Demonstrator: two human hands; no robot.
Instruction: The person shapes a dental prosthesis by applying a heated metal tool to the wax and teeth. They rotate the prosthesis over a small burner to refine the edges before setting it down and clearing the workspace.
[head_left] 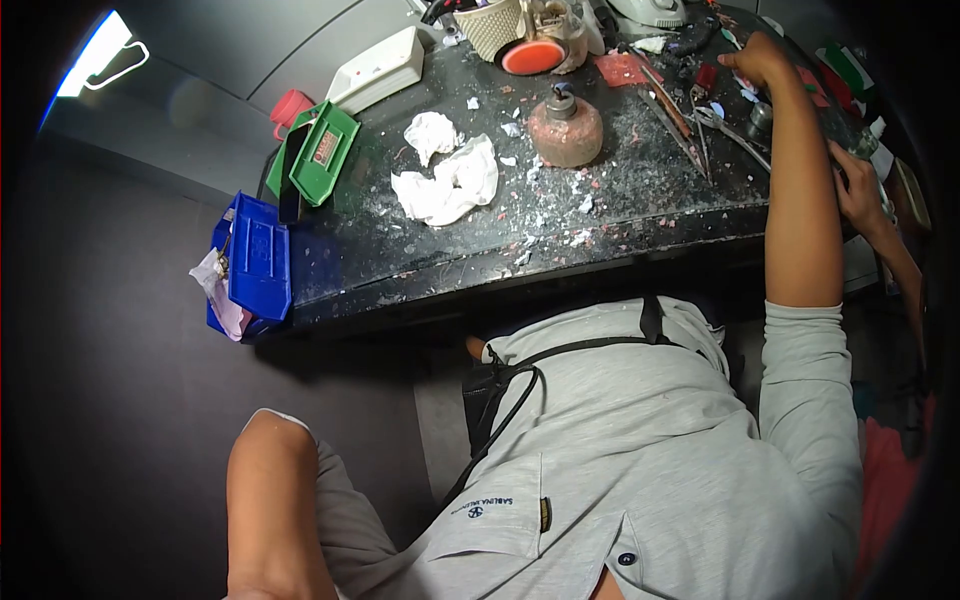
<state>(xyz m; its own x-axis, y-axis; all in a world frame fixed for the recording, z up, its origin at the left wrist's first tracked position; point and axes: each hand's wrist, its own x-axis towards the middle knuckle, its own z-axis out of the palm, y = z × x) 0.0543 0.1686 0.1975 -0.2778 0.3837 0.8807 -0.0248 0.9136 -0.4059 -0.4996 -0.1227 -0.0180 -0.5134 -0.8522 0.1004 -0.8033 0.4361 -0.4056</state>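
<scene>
My right arm stretches to the far right of the black worktop (640, 215). At its end my right hand (758, 62) is low over the clutter, a digit stretched out to the left and the other fingers partly hidden; I see nothing held in it. Close by lie a small red block (706, 77), a small metal cup (761, 118) and pliers-like metal tools (735, 132). My left forearm (272, 500) bends back toward the camera at lower left, and its hand is outside the frame.
Another person's hand (862, 190) rests by the right edge. A pinkish spirit-lamp-like bottle (566, 130), crumpled white tissue (455, 185), slim tools (675, 125) and scraps lie on the worktop. Green bin (335, 150), blue bin (262, 255) and white tray (378, 72) stand left.
</scene>
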